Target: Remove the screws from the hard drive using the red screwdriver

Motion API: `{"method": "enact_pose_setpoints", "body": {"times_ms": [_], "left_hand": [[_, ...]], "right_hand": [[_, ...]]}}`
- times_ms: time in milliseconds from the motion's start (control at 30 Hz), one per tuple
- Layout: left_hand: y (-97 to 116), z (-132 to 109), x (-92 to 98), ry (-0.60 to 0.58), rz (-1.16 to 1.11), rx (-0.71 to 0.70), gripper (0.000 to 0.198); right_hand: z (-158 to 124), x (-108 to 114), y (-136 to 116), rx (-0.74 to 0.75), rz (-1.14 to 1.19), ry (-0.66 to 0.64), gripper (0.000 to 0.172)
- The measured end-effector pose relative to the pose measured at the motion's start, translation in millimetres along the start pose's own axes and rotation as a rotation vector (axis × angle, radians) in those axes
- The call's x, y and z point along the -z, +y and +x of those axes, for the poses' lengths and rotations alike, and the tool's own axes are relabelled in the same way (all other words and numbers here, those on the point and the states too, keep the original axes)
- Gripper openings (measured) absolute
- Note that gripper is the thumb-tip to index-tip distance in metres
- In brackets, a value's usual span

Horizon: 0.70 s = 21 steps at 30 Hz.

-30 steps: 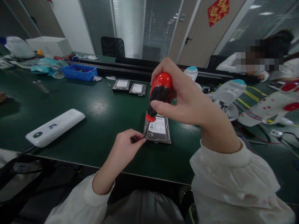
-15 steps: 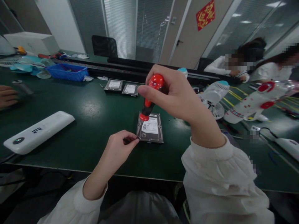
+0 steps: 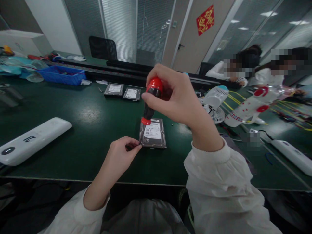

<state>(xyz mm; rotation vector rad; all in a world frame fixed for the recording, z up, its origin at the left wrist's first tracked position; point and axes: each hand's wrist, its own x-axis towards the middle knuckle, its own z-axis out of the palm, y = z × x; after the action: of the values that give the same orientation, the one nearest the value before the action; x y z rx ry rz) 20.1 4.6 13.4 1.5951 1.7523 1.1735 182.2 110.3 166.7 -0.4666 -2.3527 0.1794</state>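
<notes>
Head view: your right hand [image 3: 175, 100], grip closed round the red-and-black plastic screwdriver [image 3: 150, 97], hovers over the silver rectangular hard drive [image 3: 153, 134] on the green counter [image 3: 92, 130]; your left hand [image 3: 120, 156] pinches the tip at its seven o'clock corner.

white device [image 3: 34, 140]: "21" | hard drive [image 3: 153, 134] label: unreadable

Red-and-black screwdriver [image 3: 147, 113] stands nearly upright, its top tipped slightly right, with the thin shaft running down to the near left corner of the hard drive [image 3: 153, 134]. The silver drive lies flat on the green worktop [image 3: 97, 130], white label up.
</notes>
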Motion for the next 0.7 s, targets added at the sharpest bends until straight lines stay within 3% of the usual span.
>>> {"method": "enact_pose_setpoints", "body": {"times_ms": [100, 267, 500, 700], "left_hand": [[-1.5, -0.5, -0.3, -0.005, 0.015, -0.011, 0.013], [-2.2, -0.5, -0.6, 0.011, 0.018, -0.028, 0.012], [0.2, 0.6, -0.9, 0.006, 0.002, 0.004, 0.012], [0.6, 0.5, -0.7, 0.015, -0.016, 0.01, 0.013]], "right_hand": [[0.2, 1.6, -1.5, 0.01, -0.008, -0.025, 0.013], [1.0, 1.8, -2.1, -0.03, -0.071, 0.002, 0.024], [1.0, 1.6, 0.0, 0.066, -0.003, -0.042, 0.021], [0.6, 3.2, 1.2, 0.039, -0.019, -0.047, 0.025]]}}
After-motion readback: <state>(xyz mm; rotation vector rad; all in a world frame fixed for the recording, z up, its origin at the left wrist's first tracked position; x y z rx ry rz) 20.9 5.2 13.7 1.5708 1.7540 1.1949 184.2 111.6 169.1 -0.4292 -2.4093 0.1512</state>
